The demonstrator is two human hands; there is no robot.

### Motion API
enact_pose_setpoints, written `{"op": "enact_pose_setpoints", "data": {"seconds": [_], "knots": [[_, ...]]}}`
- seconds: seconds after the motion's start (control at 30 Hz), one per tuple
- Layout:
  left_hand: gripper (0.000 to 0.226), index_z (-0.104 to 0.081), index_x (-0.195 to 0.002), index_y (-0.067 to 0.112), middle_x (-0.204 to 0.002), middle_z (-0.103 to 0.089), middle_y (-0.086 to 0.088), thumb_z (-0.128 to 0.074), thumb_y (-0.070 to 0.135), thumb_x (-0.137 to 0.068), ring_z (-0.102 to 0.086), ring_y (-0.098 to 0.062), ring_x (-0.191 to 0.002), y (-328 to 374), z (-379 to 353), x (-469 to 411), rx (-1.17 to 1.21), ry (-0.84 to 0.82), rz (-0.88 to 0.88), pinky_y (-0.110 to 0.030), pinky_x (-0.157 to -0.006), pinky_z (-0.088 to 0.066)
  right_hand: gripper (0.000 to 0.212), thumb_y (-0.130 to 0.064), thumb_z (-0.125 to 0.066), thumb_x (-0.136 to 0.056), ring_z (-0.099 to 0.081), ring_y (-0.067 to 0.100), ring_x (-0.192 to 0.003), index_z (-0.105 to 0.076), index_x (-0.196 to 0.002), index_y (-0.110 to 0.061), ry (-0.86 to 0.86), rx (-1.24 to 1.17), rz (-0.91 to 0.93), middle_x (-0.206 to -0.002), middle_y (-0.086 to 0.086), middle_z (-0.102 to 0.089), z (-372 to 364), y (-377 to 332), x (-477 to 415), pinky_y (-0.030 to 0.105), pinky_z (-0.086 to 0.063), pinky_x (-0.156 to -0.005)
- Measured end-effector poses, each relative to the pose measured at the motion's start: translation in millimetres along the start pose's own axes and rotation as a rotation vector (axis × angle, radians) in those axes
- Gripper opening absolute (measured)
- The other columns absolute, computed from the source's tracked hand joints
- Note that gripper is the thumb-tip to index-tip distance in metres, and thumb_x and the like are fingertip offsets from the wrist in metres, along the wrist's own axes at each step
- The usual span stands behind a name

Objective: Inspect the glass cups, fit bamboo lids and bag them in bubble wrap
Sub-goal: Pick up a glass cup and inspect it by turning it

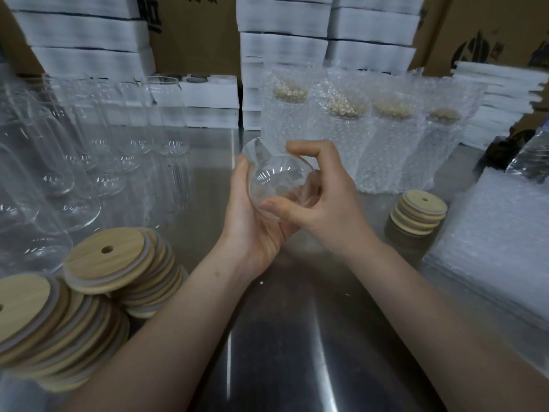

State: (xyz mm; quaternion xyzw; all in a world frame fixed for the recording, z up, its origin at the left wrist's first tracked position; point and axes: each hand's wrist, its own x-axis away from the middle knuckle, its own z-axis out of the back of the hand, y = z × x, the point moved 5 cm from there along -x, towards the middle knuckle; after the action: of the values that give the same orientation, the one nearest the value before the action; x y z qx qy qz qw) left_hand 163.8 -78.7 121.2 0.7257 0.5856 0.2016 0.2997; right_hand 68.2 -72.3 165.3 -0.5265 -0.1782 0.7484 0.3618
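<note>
Both hands' grip clamps one glass cup above the steel tabletop, left hand cradling beneath, right hand pinching its rim, apparently tilted for inspection, with bamboo lids stacked lower left and bagged cups just beyond.

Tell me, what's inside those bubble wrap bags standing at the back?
Each bubble wrap bag shows a tan bamboo lid near its top, four in all. The glass cups presumably under the lids can't be made out through the wrap.
</note>
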Motion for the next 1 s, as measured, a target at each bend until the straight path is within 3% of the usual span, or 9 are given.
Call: {"op": "enact_pose_setpoints", "data": {"seconds": [0.07, 0.23, 0.33, 0.4, 0.5, 0.6, 0.73, 0.87, 1.0], "knots": [[0.072, -0.076, -0.100, 0.013, -0.107, -0.072, -0.015, -0.029, 0.067, -0.097, -0.070, -0.024, -0.100, -1, -2, 2, -0.042, 0.002, 0.009, -0.032, -0.071, -0.059, 0.067, -0.067, -0.073, -0.057, -0.058, 0.005, -0.084, -0.041, -0.110, -0.042, 0.022, 0.061, -0.036, -0.112, -0.022, -0.057, 1, 0, 1, 0.044, -0.054, -0.084], [0.070, -0.057, -0.134, 0.014, -0.124, -0.066, -0.017, -0.038, 0.067, -0.093, -0.066, -0.028, -0.112, -4, -9, 6, -0.129, -0.046, 0.027, -0.041, -0.088, -0.057, 0.053, -0.071, -0.050, -0.074, -0.060, 0.002, -0.072, -0.039, -0.106, -0.029, 0.102, 0.112, -0.063, -0.119, -0.020, -0.056, 4, 0, 1, 0.046, -0.053, -0.080], [0.079, -0.046, -0.144, 0.011, -0.133, -0.057, -0.019, -0.056, 0.061, -0.084, -0.064, -0.030, -0.114, -3, -15, 9, -0.097, -0.092, 0.053, -0.043, -0.088, -0.057, 0.044, -0.063, -0.036, -0.087, -0.067, 0.009, -0.089, -0.045, -0.105, -0.024, 0.163, 0.099, -0.055, -0.109, -0.021, -0.061, 8, 1, 0, 0.045, -0.052, -0.082], [0.078, -0.042, -0.147, 0.012, -0.148, -0.043, -0.021, -0.061, 0.053, -0.083, -0.054, -0.034, -0.129, -3, -17, 10, -0.085, -0.122, 0.066, -0.046, -0.094, -0.053, 0.030, -0.055, -0.031, -0.092, -0.063, 0.001, -0.081, -0.047, -0.098, -0.030, 0.210, 0.088, -0.037, -0.099, -0.026, -0.062, 11, 2, 0, 0.044, -0.052, -0.077], [0.075, -0.039, -0.149, 0.016, -0.150, -0.040, -0.023, -0.065, 0.041, -0.084, -0.050, -0.034, -0.133, -4, -14, 8, -0.081, -0.133, 0.080, -0.051, -0.099, -0.049, 0.016, -0.036, -0.032, -0.098, -0.063, 0.012, -0.077, -0.043, -0.087, -0.039, 0.257, -0.005, -0.047, -0.107, -0.014, -0.068, 14, 6, -1, 0.049, -0.054, -0.074], [0.076, -0.041, -0.147, 0.019, -0.145, -0.047, -0.024, -0.064, 0.047, -0.081, -0.064, -0.030, -0.116, -2, -9, 6, -0.127, -0.079, 0.095, -0.043, -0.084, -0.056, 0.021, -0.020, -0.033, -0.094, -0.061, 0.019, -0.077, -0.048, -0.085, -0.031, 0.260, -0.161, -0.118, -0.111, -0.005, -0.070, 16, 12, 0, 0.050, -0.052, -0.078], [0.082, -0.048, -0.141, 0.016, -0.139, -0.054, -0.024, -0.055, 0.065, -0.076, -0.073, -0.027, -0.084, 3, -3, 5, -0.241, -0.022, 0.058, -0.027, -0.051, -0.054, 0.026, -0.008, -0.030, -0.085, -0.062, 0.025, -0.055, -0.049, -0.089, -0.026, 0.214, -0.251, -0.142, -0.117, -0.003, -0.068, 16, 14, -3, 0.047, -0.055, -0.059], [0.093, -0.041, -0.147, 0.016, -0.119, -0.068, -0.018, -0.049, 0.071, -0.072, -0.070, -0.031, -0.062, 12, 7, 0, -0.401, 0.064, -0.035, -0.023, -0.039, -0.042, 0.043, 0.002, -0.032, -0.078, -0.067, 0.020, -0.081, -0.050, -0.093, -0.034, 0.200, -0.101, -0.044, -0.115, 0.000, -0.066, 19, 9, -5, 0.039, -0.053, -0.072], [0.104, -0.044, -0.136, 0.018, -0.101, -0.072, -0.008, -0.052, 0.081, -0.053, -0.055, -0.022, -0.040, 20, 14, -1, -0.618, 0.242, -0.177, -0.021, -0.037, -0.035, 0.030, -0.004, -0.038, -0.079, -0.068, 0.023, -0.089, -0.055, -0.094, -0.023, 0.356, 0.172, -0.119, -0.100, -0.009, -0.064, 39, 20, -6, 0.032, -0.047, -0.076]]}}
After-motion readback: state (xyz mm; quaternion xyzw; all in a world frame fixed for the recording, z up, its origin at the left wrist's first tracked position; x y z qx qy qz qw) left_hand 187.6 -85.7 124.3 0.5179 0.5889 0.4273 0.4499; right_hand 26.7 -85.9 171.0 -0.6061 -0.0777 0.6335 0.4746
